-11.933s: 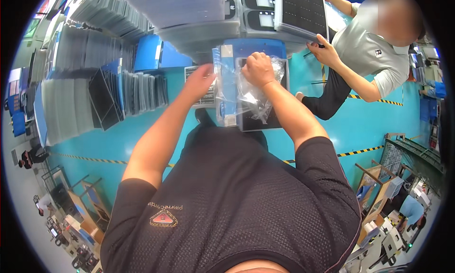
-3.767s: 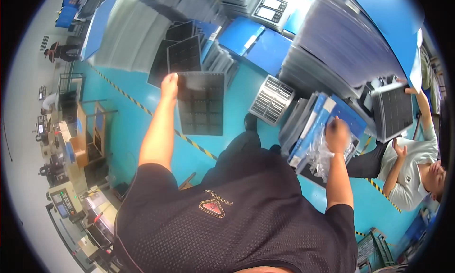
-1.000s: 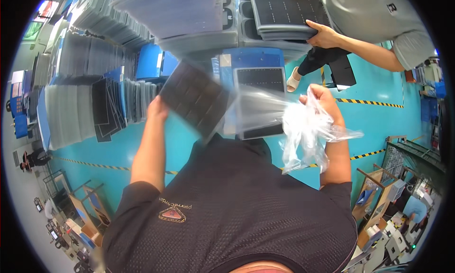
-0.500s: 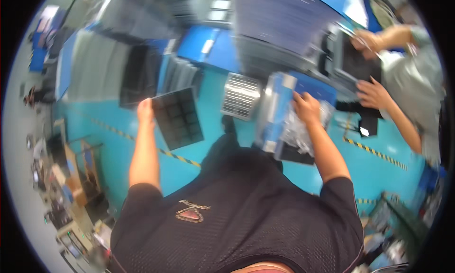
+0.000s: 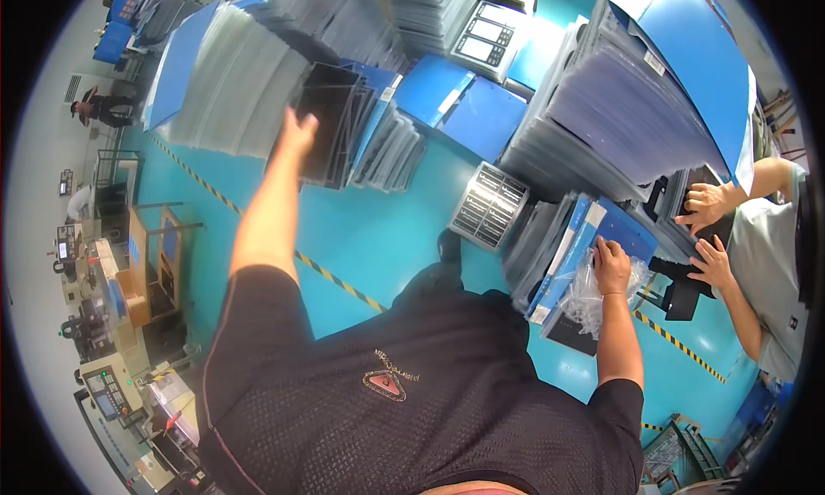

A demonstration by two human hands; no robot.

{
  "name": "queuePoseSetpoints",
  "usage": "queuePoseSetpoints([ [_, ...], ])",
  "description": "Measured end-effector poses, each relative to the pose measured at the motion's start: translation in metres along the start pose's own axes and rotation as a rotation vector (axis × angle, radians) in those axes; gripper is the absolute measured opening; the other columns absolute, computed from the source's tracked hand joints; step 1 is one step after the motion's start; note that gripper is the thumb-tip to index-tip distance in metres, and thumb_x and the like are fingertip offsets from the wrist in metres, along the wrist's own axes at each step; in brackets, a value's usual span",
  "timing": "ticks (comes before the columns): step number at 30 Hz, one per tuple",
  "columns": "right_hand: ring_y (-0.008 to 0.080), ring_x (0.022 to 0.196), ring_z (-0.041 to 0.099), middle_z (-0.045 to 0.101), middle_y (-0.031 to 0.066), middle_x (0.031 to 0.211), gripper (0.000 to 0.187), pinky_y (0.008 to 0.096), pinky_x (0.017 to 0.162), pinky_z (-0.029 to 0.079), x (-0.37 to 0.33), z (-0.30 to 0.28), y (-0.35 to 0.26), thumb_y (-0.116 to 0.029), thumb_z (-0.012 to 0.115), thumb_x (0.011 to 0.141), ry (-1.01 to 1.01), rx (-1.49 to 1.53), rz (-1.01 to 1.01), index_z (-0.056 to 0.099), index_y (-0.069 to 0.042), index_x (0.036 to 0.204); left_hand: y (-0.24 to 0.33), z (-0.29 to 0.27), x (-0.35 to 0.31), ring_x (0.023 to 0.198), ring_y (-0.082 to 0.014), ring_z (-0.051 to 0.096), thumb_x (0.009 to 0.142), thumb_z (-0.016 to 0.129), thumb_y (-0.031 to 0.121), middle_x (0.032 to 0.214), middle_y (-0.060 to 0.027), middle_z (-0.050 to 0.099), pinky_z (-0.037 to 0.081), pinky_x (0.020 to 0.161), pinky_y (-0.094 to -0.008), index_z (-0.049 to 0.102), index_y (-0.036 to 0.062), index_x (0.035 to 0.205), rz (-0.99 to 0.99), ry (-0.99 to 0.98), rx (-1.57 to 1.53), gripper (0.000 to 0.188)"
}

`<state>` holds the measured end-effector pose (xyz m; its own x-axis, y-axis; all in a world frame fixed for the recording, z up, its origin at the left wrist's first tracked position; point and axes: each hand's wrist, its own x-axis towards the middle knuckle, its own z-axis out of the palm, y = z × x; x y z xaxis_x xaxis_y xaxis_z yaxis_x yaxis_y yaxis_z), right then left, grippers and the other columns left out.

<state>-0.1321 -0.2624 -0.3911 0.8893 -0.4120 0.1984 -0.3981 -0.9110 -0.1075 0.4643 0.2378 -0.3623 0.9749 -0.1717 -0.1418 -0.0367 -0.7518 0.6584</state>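
My left hand [image 5: 298,134] is stretched forward at the left edge of a stack of dark panels [image 5: 331,117], its fingers apart and no panel visibly gripped. The stack leans beside a blue sheet and several grey panels. On the right, my right hand [image 5: 612,267] has its fingers curled into crumpled clear plastic wrap [image 5: 593,297]. That wrap lies over a blue board [image 5: 632,229] and a dark panel [image 5: 571,333], beside a row of upright grey sheets [image 5: 537,241]. A pale panel with dark slots [image 5: 491,206] sits between the two groups.
Tall stacks of translucent sheets [image 5: 236,82] and purplish sheets [image 5: 619,108] stand ahead. Another person's hands [image 5: 709,207] work at dark panels on the right. Yellow-black tape [image 5: 339,284] crosses the turquoise floor [image 5: 378,237]. Machines and a wooden frame [image 5: 137,276] line the left.
The dark gridded panel that my left hand held is no longer in it, and that hand has reached forward to the dark stack. My right hand stays at the plastic wrap. The view has turned.
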Motion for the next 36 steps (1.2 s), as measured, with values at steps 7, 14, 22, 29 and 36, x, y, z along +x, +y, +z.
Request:
queuePoseSetpoints([
  [7, 0.0274, 0.084, 0.066, 0.067, 0.0067, 0.096, 0.016, 0.04, 0.074, 0.053, 0.0, 0.013, 0.016, -0.018, 0.072, 0.085, 0.026, 0.128, -0.037, 0.071, -0.01, 0.099, -0.036, 0.137, -0.214, 0.145, -0.0356, 0.034, 0.089, 0.07, 0.029, 0.155, -0.0252, 0.036, 0.031, 0.116, -0.0408, 0.024, 0.0052, 0.156, -0.014, -0.54, 0.126, 0.085],
  [14, 0.0354, 0.082, 0.067, 0.061, 0.0143, 0.09, 0.006, 0.0465, 0.068, 0.056, 0.013, 0.012, 0.014, -0.009, 0.058, 0.085, -0.117, 0.147, 0.128, 0.059, -0.009, 0.091, 0.041, 0.197, -0.323, 0.142, -0.0365, 0.038, 0.09, 0.068, 0.027, 0.152, -0.0258, 0.04, 0.035, 0.115, -0.0418, 0.032, 0.0042, 0.153, 0.015, -0.767, 0.041, 0.076],
  [22, 0.0362, 0.093, 0.066, 0.064, 0.0162, 0.101, 0.021, 0.0471, 0.082, 0.054, -0.001, 0.017, 0.045, -0.024, 0.057, 0.087, -0.212, 0.291, 0.166, 0.059, -0.005, 0.095, 0.227, 0.274, -0.359, 0.135, -0.031, 0.048, 0.095, 0.062, 0.019, 0.145, -0.024, 0.048, 0.04, 0.109, -0.04, 0.034, 0.0047, 0.152, 0.11, -1.011, -0.1, 0.065],
  [29, 0.0341, 0.098, 0.064, 0.061, 0.0137, 0.096, 0.013, 0.0489, 0.086, 0.051, -0.02, 0.006, 0.051, -0.019, 0.063, 0.082, -0.097, 0.367, 0.113, 0.062, -0.008, 0.088, 0.287, 0.333, -0.385, 0.129, -0.0309, 0.053, 0.095, 0.061, 0.021, 0.139, -0.0231, 0.054, 0.043, 0.106, -0.0391, 0.039, 0.0029, 0.149, 0.388, -1.009, -0.043, 0.061],
  [36, 0.0277, 0.082, 0.061, 0.06, 0.0067, 0.083, 0.012, 0.0422, 0.073, 0.049, -0.035, -0.07, 0.041, -0.018, 0.067, 0.075, 0.535, 0.312, -0.076, 0.058, -0.01, 0.072, 0.344, 0.361, -0.416, 0.102, -0.016, 0.062, 0.097, 0.062, 0.024, 0.113, -0.0098, 0.069, 0.049, 0.089, -0.0307, 0.057, -0.0009, 0.131, 0.418, -1.065, -0.266, 0.042],
])
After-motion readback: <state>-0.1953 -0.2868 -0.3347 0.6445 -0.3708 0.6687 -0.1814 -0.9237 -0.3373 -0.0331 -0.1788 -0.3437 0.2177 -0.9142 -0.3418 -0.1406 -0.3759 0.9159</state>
